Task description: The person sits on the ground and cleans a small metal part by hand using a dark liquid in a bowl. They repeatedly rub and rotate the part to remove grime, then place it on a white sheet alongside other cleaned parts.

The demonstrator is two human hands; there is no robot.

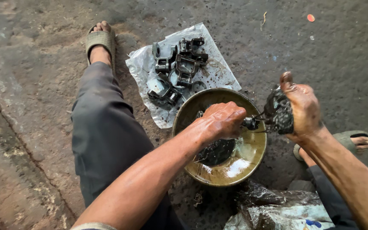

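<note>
Grease coats a small dark metal part (250, 123) held over the round metal bowl (252, 159). The left hand (220, 121) is closed around it, fingers curled tight over its near end, above the bowl's middle. The right hand (301, 108) grips a black, oily rag (278, 111), fingers wrapped shut around the wad, thumb pointing up; the rag sits just beside the part, at the bowl's right rim, and thin threads trail from it toward the part. Dark, oily liquid (218, 153) pools in the bowl's bottom, with a pale sheen to its right.

Just behind the bowl lies a crumpled plastic sheet (143, 64) on the concrete floor (341, 51), carrying several black metal brackets (179, 68) piled close together. A dirty plastic bag (273, 208) lies in front of the bowl. The person's legs flank the bowl, each foot in a sandal (101, 39).
</note>
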